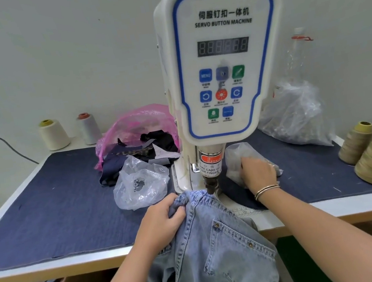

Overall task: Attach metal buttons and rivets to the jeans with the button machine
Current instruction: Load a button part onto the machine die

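Where denim bunches (189, 202), crinkled plastic (237, 157).

This is a small sewing workshop where clothes get made. A big white button machine (222, 64) stands on a work table (148, 251) covered with dark blue cloth (58, 206). Spools of thread (54, 134) sit by the wall and at the right edge. Scraps of fabric (139, 154) spill from a pink bag (134, 121), and clear plastic bags (296, 113) lie around.
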Motion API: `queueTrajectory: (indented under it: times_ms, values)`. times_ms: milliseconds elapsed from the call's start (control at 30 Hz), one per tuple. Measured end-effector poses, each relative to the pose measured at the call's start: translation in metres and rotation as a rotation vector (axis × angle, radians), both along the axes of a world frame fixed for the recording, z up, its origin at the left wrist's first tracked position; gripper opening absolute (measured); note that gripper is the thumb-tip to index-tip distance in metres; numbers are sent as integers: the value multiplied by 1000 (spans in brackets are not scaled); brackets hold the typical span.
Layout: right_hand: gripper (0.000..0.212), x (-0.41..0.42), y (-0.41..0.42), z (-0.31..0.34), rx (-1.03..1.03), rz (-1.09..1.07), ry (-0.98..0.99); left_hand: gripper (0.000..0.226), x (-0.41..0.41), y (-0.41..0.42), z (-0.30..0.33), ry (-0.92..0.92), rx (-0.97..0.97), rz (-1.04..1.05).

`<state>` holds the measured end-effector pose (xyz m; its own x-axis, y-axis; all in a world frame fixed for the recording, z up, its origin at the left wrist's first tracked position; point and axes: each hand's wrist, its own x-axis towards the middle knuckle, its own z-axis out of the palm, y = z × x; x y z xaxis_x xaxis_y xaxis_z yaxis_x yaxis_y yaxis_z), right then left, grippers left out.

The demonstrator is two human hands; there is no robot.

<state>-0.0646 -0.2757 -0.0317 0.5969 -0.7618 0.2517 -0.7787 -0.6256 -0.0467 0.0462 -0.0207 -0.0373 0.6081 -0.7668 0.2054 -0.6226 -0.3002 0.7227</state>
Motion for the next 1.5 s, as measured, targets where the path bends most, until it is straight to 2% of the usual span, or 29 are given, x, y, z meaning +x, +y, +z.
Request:
queueTrajectory:
  times_ms: [200, 600, 867, 1200, 1400, 1500]
  values:
    - [24, -3, 2, -2, -33, 10, -55, 13, -2, 0, 1, 5, -12, 19]
    - [24, -5, 1, -2, -43, 46, -32, 12, 1, 0, -2, 15, -14, 15]
    - [19, 1, -5, 5, 95, 11, 39, 12, 2, -2, -3, 21, -10, 12]
    - [21, -7, -2, 0, 52, 70, -111, 16, 2, -2, -4, 20, -12, 18]
    - [17, -13, -3, 5, 173, 75, -294, 15, 2, -2, -2, 32, -5, 18]
    - [17, -15, -2, 4, 159, 93, -298, 16, 1, -2, -1, 37, -6, 15]
